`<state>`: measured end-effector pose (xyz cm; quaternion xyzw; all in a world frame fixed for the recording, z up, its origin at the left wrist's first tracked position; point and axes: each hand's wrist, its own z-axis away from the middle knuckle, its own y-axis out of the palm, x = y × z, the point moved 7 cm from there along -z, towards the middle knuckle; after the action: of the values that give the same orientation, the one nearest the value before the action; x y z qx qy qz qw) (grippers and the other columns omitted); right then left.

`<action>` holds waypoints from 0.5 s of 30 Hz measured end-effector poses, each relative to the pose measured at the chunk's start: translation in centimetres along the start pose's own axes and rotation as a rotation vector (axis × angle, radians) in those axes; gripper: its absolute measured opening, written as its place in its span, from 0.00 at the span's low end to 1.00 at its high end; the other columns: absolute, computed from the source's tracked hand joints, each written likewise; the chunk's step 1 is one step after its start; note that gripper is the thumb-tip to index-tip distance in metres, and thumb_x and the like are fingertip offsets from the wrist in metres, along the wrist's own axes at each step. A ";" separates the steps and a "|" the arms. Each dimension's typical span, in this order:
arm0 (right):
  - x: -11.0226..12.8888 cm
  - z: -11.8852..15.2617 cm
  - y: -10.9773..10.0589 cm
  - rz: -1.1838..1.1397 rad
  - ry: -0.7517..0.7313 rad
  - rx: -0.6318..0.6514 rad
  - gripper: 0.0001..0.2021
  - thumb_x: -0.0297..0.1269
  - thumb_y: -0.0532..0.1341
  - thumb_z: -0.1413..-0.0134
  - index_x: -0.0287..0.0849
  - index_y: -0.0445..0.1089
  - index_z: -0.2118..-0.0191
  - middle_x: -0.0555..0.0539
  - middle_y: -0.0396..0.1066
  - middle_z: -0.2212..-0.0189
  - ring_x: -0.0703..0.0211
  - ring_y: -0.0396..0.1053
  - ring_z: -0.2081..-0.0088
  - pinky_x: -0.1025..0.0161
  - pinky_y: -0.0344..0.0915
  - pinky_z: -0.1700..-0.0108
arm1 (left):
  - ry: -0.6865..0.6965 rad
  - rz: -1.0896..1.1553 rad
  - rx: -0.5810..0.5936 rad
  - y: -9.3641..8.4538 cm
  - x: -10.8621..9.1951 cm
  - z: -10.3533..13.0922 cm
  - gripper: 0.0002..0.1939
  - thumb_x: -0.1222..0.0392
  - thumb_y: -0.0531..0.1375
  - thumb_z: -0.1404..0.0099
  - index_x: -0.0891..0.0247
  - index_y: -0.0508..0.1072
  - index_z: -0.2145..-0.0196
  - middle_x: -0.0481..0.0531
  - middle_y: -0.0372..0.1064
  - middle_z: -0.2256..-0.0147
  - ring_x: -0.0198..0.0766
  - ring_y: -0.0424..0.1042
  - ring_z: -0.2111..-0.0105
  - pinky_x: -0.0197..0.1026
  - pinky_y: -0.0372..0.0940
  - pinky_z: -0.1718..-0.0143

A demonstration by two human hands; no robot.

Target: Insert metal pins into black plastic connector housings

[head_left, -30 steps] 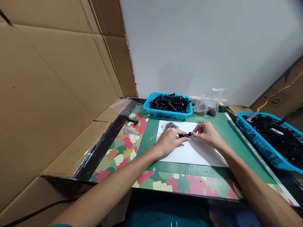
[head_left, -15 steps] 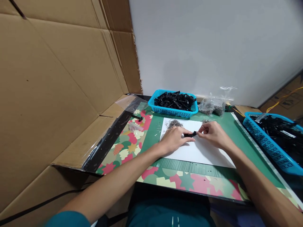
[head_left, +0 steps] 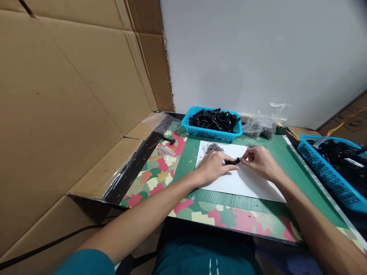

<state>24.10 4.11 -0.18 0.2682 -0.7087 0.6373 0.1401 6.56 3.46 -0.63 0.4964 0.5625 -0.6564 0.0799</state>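
Observation:
My left hand (head_left: pixel 213 167) holds a small black part (head_left: pixel 233 162) between thumb and fingers, just above a white sheet (head_left: pixel 243 187). At the right end of that part, my right hand (head_left: pixel 258 160) is closed in a pinch; whatever lies between its fingertips is too small to make out. Behind my left hand, a pile of tiny metal pieces (head_left: pixel 214 148) rests on the sheet. Another small pile (head_left: pixel 252 145) lies beyond my right hand.
A blue basket (head_left: pixel 212 134) of black parts stands at the back, beside plastic bags (head_left: pixel 259 128) of small pieces. Another blue basket (head_left: pixel 329 179) is at the right. One black part (head_left: pixel 168 140) lies on the patterned mat's left side. Cardboard (head_left: pixel 71 95) walls the left.
The whole view has shifted slightly, so things appear a little further right. Both hands keep nearly the same pose around the black part.

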 end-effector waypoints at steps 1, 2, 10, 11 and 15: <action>0.0 0.0 0.0 -0.006 0.001 0.001 0.10 0.37 0.64 0.50 0.40 0.75 0.77 0.48 0.69 0.81 0.61 0.61 0.78 0.62 0.53 0.73 | 0.005 -0.005 0.002 0.0 0.0 0.0 0.20 0.47 0.69 0.32 0.56 0.84 0.46 0.55 0.82 0.48 0.50 0.80 0.50 0.47 0.71 0.52; 0.0 0.0 0.0 -0.016 0.003 0.004 0.10 0.37 0.64 0.50 0.40 0.75 0.78 0.48 0.69 0.82 0.61 0.60 0.78 0.62 0.53 0.73 | 0.012 -0.010 0.005 0.0 -0.1 0.0 0.19 0.47 0.68 0.32 0.56 0.84 0.47 0.55 0.82 0.49 0.50 0.80 0.50 0.47 0.71 0.52; -1.1 -0.4 0.6 -0.160 0.039 0.064 0.15 0.44 0.65 0.48 0.39 0.77 0.77 0.49 0.64 0.84 0.63 0.56 0.79 0.62 0.49 0.76 | 0.008 -0.012 -0.009 -0.2 -0.1 0.0 0.19 0.48 0.69 0.32 0.57 0.84 0.47 0.55 0.83 0.51 0.50 0.81 0.53 0.47 0.71 0.54; -1.4 -0.4 0.7 -0.182 0.042 0.084 0.16 0.46 0.66 0.48 0.38 0.78 0.77 0.49 0.64 0.84 0.63 0.56 0.79 0.63 0.48 0.76 | 0.006 -0.008 -0.012 -0.2 -0.1 0.0 0.19 0.47 0.69 0.32 0.57 0.84 0.47 0.55 0.83 0.51 0.50 0.81 0.52 0.47 0.72 0.54; -2.2 -0.5 0.6 -0.261 0.060 0.151 0.21 0.55 0.70 0.50 0.38 0.82 0.71 0.51 0.62 0.83 0.64 0.53 0.79 0.63 0.44 0.77 | 0.002 -0.008 -0.010 -0.3 -0.1 0.0 0.19 0.46 0.68 0.31 0.56 0.84 0.48 0.55 0.83 0.51 0.50 0.81 0.53 0.47 0.72 0.55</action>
<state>25.50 5.08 -1.83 0.3485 -0.6134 0.6729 0.2225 6.41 3.47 -0.33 0.4944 0.5680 -0.6533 0.0793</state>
